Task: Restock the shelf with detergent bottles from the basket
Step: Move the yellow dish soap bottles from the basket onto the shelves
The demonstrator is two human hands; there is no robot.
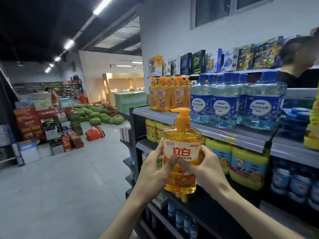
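Observation:
An orange pump bottle of detergent [181,142] stands upright in the air in front of the shelf [215,131]. My left hand [155,167] grips its left side and my right hand [205,167] grips its right side, both thumbs pressed on the label. Just above and behind it, several matching orange pump bottles [165,95] stand in a row at the left end of the shelf. Large blue bottles [241,104] fill the shelf to their right. No basket is in view.
Yellow-capped jugs [248,168] stand on the shelf below, small blue bottles [183,219] lower down. Boxed toys [198,63] line the top shelf. Another person [296,61] is at the far right. The aisle floor [65,178] stretches left toward stacked cartons, a red bag [95,133] and watermelons [98,114].

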